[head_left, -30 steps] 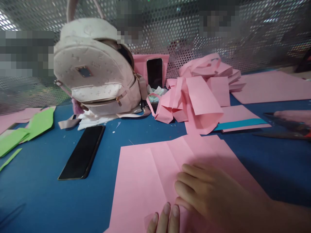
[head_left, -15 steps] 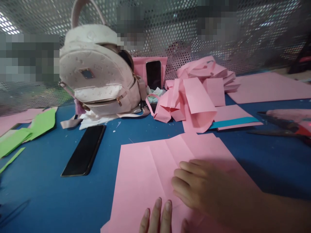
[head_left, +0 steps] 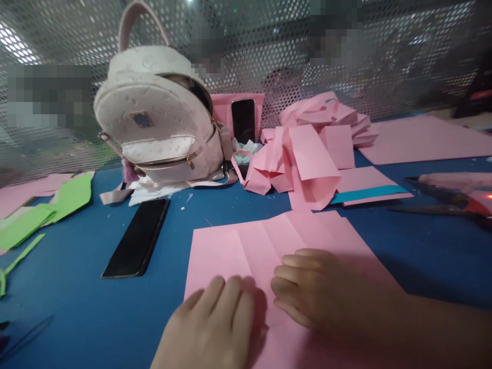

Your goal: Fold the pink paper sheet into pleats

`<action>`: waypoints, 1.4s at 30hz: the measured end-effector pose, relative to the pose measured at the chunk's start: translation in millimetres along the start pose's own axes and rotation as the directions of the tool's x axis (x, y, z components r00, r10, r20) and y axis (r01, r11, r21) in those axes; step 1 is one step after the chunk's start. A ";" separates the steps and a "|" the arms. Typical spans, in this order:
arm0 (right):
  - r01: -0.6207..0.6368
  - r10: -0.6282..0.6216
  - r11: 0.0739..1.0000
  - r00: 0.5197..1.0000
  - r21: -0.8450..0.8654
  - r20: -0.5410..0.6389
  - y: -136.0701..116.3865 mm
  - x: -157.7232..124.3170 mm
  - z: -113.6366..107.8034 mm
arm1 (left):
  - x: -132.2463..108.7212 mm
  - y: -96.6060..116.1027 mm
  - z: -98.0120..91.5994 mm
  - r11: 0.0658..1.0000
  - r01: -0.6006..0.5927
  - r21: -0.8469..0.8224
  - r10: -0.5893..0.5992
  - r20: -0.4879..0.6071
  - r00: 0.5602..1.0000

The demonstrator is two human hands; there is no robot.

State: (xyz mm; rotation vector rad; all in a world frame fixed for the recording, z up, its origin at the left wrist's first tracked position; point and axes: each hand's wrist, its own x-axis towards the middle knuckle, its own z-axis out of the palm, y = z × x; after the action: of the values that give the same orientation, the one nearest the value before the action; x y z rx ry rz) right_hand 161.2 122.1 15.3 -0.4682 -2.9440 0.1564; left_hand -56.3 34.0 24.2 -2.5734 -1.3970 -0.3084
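A large sheet of pink paper (head_left: 215, 246) with several crease lines lies on the blue table in front of me. My right hand (head_left: 307, 292) rests on its right half, fingers curled down against the paper along a crease. Over the lower left part of the sheet is my left hand (head_left: 215, 328), knuckles up and fingers bent under. The left fingertips are hidden, so I cannot tell what they pinch. Its shadow falls on the paper between the two hands.
Left of the sheet lies a black phone (head_left: 136, 238). Behind stand a white backpack (head_left: 161, 113), an upright phone (head_left: 243, 120) and folded pink paper pieces (head_left: 311, 148). Green paper (head_left: 73, 197) lies far left; scissors (head_left: 426, 209) and a pink tool (head_left: 453, 180) lie right.
My left hand has moved up and farther onto the sheet, and its fingers, stretched out before, are now bent. My right hand has stayed almost in place.
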 end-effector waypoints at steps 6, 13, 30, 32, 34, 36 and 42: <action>0.044 -0.044 0.998 0.999 -0.048 0.000 -0.2 -0.1 -1.9 | 13.5 -20.7 1.9 0.977 -0.005 -0.212 0.052 0.215 0.975; 0.054 -0.055 0.993 0.998 -0.106 -0.005 -1.1 -1.7 -2.9 | 15.4 -21.6 -8.8 0.956 0.042 -0.291 0.059 0.328 0.943; -0.012 0.012 0.997 1.000 -0.076 -0.003 -0.7 1.0 -0.3 | 11.4 -18.5 11.1 0.979 -0.131 -0.156 0.146 0.083 0.986; -0.010 0.009 0.997 1.000 -0.076 -0.013 -0.7 1.6 -0.3 | 11.5 -17.2 12.0 0.981 -0.145 -0.127 0.150 0.031 0.988; 0.002 -0.004 0.995 1.000 -0.100 -0.022 -0.7 2.1 -1.1 | 11.2 -17.0 12.8 0.981 -0.158 -0.113 0.161 0.013 0.987; 0.022 -0.023 0.991 1.000 -0.132 -0.007 -0.8 2.5 -2.8 | 9.9 -17.7 14.0 0.980 -0.166 -0.107 0.170 0.027 0.985; 0.042 -0.036 0.985 0.999 -0.166 0.036 -2.2 3.8 -5.5 | 6.9 -18.8 11.3 0.983 -0.171 -0.068 0.174 0.044 0.984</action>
State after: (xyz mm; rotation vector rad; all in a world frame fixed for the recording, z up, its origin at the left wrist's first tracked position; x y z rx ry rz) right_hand 157.9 121.7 21.5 -0.4333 -3.0095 -0.0890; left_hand -67.4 52.6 16.6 -2.7498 -1.1862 -0.2673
